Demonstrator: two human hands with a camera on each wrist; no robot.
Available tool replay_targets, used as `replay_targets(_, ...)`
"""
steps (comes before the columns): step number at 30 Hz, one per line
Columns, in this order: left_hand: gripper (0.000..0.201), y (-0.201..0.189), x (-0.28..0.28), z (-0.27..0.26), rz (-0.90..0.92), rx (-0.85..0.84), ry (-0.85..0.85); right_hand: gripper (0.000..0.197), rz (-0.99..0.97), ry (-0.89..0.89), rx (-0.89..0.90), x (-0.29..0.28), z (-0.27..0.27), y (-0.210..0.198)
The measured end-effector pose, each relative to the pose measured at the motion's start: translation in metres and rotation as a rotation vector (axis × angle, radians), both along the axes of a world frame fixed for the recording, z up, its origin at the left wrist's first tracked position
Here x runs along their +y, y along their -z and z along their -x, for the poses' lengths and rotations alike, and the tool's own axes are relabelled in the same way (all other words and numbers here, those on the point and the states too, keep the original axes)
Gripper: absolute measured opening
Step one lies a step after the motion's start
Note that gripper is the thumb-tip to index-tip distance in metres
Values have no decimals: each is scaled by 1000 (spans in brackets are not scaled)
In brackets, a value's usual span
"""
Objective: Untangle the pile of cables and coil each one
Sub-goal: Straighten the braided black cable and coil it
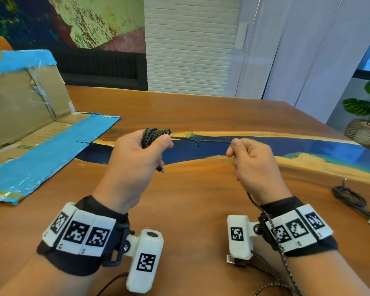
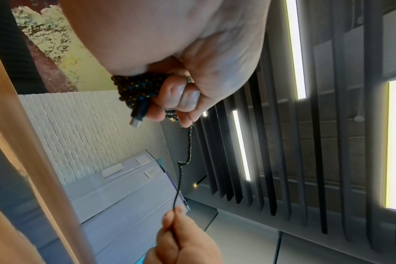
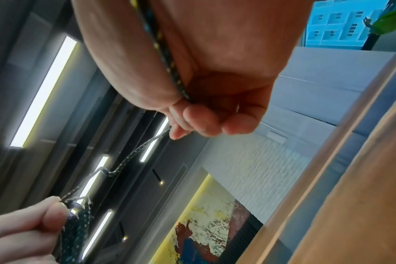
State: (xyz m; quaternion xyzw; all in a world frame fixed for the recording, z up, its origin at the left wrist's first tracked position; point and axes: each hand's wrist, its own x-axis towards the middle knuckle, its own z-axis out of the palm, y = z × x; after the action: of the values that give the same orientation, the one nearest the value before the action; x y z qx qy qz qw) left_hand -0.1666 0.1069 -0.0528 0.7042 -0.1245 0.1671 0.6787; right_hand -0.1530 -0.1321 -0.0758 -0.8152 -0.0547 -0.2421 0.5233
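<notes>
My left hand (image 1: 144,146) grips a coiled bundle of dark braided cable (image 1: 153,135) flecked with yellow and blue, above the table. A small plug (image 2: 137,118) of that cable sticks out below the fist. One strand (image 1: 201,141) with a small kink runs taut from the bundle to my right hand (image 1: 247,154), which pinches it between thumb and forefinger. The cable's tail (image 1: 283,255) hangs down past my right wrist, over the wristband, and ends near a USB plug (image 1: 231,259). In the right wrist view the strand (image 3: 133,155) leaves my fingertips (image 3: 178,133) toward the bundle (image 3: 78,221).
A wooden table (image 1: 201,199) with a blue resin river stripe (image 1: 265,149) lies under my hands. A flattened cardboard box with blue tape (image 1: 41,150) lies at the left. A coiled black cable with a white adapter (image 1: 350,199) rests at the right edge. A potted plant (image 1: 367,116) stands beyond.
</notes>
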Motion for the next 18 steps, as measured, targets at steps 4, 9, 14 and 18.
replay_targets(4, 21, -1, 2, 0, 64, -7, 16, 43, 259, -181, 284, 12, 8, -1)
replay_targets(9, 24, 2, 2, -2, 19, 16, 25, 41, 379, -403, 329, 34, 17, 1)
replay_targets(14, 28, 6, 1, -6, -64, 81, 61, 62, 226, -402, 121, 53, 25, -3)
replay_targets(18, 28, 10, -4, -4, -120, 110, 63, 27, 219, -385, 57, 63, 27, 0)
